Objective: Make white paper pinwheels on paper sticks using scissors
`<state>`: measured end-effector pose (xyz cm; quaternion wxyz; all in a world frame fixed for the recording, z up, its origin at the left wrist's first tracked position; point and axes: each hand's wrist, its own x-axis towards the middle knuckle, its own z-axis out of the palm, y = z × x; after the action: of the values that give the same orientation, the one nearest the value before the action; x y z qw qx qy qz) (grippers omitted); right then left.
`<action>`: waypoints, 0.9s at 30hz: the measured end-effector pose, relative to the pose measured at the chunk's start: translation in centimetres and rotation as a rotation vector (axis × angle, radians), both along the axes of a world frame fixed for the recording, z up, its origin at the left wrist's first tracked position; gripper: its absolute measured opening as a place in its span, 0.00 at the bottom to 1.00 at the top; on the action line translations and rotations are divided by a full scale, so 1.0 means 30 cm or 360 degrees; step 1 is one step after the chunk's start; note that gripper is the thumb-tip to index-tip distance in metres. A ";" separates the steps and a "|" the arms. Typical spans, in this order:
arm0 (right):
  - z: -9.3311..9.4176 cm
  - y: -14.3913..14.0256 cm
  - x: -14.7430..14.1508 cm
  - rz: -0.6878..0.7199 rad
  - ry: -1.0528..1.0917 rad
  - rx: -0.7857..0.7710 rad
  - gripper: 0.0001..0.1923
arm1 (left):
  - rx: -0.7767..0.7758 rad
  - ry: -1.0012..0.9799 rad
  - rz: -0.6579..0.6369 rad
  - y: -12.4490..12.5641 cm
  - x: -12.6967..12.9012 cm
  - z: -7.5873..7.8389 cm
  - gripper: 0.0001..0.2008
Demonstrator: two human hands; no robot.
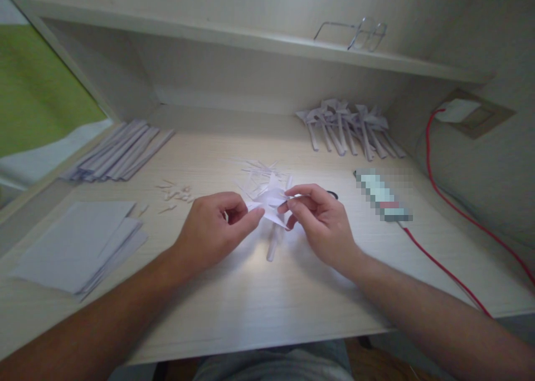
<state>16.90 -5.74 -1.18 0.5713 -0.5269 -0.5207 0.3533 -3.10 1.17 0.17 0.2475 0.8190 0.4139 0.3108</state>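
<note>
A white paper pinwheel with pointed blades is between my hands, above the middle of the table. My left hand is closed, its thumb and forefinger pinching the pinwheel's left edge. My right hand has its fingers bent together at the pinwheel's right side. A thin, dark, pointed thing shows between those fingers, its tip toward the paper. Behind the right hand a black loop peeks out; whether it belongs to the thin thing is hidden. A rolled paper stick extends below the pinwheel.
Thin paper strips lie behind my hands. Short wooden pieces, stacked paper sheets and rolled paper sticks are at left. Finished pinwheels lie back right, near a phone with a red cable. Glasses rest on the shelf.
</note>
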 end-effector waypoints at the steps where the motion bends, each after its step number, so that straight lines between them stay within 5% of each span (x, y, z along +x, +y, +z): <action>1: 0.001 0.000 -0.001 0.0001 0.0009 -0.0002 0.04 | 0.0020 -0.0009 -0.0004 0.001 0.001 -0.005 0.17; 7: 0.003 -0.007 -0.010 0.0082 0.0098 -0.0059 0.05 | 0.0216 -0.0188 0.0026 0.003 0.002 -0.032 0.02; 12: 0.006 -0.012 -0.014 0.0162 0.0132 -0.0130 0.04 | 0.0439 -0.0263 0.0029 0.001 -0.001 -0.038 0.06; 19: -0.004 -0.013 -0.009 0.0218 0.0107 -0.0116 0.05 | 0.0709 -0.0147 -0.0291 0.017 -0.015 -0.050 0.08; 27: 0.005 -0.031 -0.009 0.0229 -0.0085 -0.0022 0.03 | 0.0360 -0.0125 -0.0497 0.017 -0.007 -0.026 0.07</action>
<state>16.62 -6.66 -1.04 0.5268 -0.5012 -0.5699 0.3827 -3.31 1.68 -0.61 0.2152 0.8831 0.2343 0.3448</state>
